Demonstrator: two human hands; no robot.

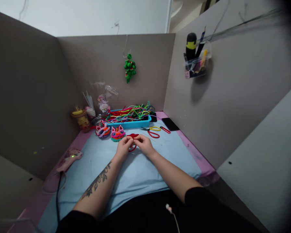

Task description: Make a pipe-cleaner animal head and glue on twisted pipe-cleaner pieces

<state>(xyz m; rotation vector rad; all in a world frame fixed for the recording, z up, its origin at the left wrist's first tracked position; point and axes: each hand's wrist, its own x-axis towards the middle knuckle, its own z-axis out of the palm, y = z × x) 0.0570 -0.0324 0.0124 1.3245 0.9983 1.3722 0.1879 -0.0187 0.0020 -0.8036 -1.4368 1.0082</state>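
A person's left hand and right hand meet over a cloth-covered desk, each with a narrow, pinching grip on a red craft piece that shows beyond and below the fingertips, near a pair of scissors.

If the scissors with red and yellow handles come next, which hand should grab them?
Probably the right hand: the scissors lie just beyond it, on its side. The left hand is farther away, and both hold the red piece.
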